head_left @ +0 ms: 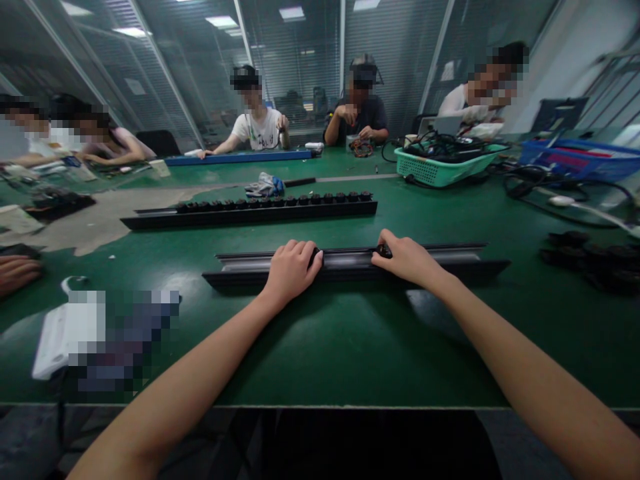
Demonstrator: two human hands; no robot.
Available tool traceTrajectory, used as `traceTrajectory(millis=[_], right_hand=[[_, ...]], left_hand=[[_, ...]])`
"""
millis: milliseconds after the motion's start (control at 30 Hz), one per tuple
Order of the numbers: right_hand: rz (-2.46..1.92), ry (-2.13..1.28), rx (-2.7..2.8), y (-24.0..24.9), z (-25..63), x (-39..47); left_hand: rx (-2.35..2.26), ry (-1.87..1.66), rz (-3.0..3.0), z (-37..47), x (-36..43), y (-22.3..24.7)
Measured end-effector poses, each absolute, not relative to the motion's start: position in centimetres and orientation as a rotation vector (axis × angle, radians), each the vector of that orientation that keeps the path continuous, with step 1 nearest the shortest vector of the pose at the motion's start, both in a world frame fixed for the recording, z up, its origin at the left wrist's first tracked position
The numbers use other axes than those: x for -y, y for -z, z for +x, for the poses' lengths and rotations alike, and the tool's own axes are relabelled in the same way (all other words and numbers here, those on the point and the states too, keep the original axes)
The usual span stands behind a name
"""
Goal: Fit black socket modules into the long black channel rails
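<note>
A long black channel-shaped rail (345, 270) with a bright inner face lies crosswise on the green table in front of me. My left hand (293, 270) rests on its left half, fingers curled over the far side. A small black part (315, 256) shows between its thumb and fingers. Over the right half, my right hand (403, 257) pinches another small black part (384, 251) at the rail with thumb and fingers. The hands partly hide both parts, so their exact kind cannot be made out.
Farther back lies a second black rail (260, 213) bearing a row of black pieces. Gloves (267, 185), a green basket (435, 170) of cables and black parts (595, 260) stand around. A white device (65, 333) lies left. Several people sit across the table; another person's hand (20, 270) is at left.
</note>
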State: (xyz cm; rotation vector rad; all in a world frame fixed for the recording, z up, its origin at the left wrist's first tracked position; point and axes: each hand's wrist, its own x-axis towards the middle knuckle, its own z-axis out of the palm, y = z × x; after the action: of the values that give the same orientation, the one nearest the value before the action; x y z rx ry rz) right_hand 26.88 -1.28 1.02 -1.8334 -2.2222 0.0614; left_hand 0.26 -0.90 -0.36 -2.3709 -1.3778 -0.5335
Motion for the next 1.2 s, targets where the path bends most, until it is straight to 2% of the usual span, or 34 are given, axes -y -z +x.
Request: traceTrajectory(millis=[367,600,1200], right_hand=[[-1.708,-0.049,2.420,-0.9,27.0,0.6],[-1.664,0.080,2.262,0.8,26.8,1.2],[-1.607,0.110,2.212,1.4,27.3,1.4]], left_hand=[[1.390,0.565,-2.399,-0.4,1.0,0.5],[1.388,0.550,-2.388,-0.4,1.0,0.7],[1.406,0.543,-2.400,0.4,0.1,1.1]])
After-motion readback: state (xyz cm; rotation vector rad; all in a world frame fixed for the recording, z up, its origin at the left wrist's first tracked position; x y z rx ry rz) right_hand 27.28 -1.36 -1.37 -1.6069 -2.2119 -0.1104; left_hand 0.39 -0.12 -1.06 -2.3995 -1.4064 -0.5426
